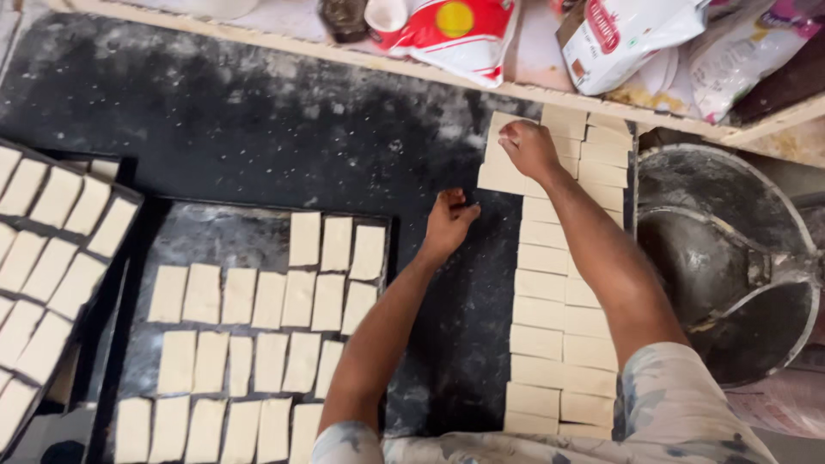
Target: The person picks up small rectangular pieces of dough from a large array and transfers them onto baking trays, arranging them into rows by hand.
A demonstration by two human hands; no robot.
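Both hands worked the cut dough on the black, flour-dusted desk.

I saw the right hand pressed fingers-down on a pale rectangular dough piece at the far end of the long double column of cut dough rectangles, gripping its top edge. The left hand rested just beside that column on bare desk, fingers curled loosely, holding nothing. Left of it lay a dark metal baking tray filled with rows of dough pieces, with a second filled tray at the far left. A large grey metal bowl sat right of the column.
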